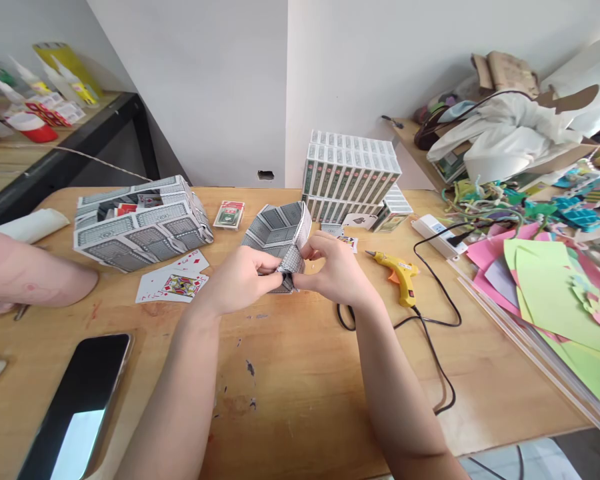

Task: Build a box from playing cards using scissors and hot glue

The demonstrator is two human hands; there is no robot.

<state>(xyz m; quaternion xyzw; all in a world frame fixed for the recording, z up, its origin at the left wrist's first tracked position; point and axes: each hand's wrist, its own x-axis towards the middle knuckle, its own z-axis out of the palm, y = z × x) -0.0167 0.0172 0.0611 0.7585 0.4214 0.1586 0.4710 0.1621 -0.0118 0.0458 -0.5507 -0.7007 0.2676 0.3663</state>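
My left hand (243, 277) and my right hand (333, 270) meet at the middle of the wooden table (300, 393). Both pinch a folded playing card (293, 261) at the near edge of a small glued structure of grey-backed cards (279, 233). A larger block built of the same cards (140, 223) stands to the left. Loose face-up cards (173, 283) lie in front of it. A yellow glue gun (399, 272) lies just right of my right hand, its black cord trailing toward me.
Stacked card boxes (350, 173) stand at the back by the wall, a single card box (229, 215) to their left. A white power strip (437, 235) and coloured paper sheets (555, 280) fill the right side. A phone (77, 407) lies near left. Another person's arm (30, 273) rests at left.
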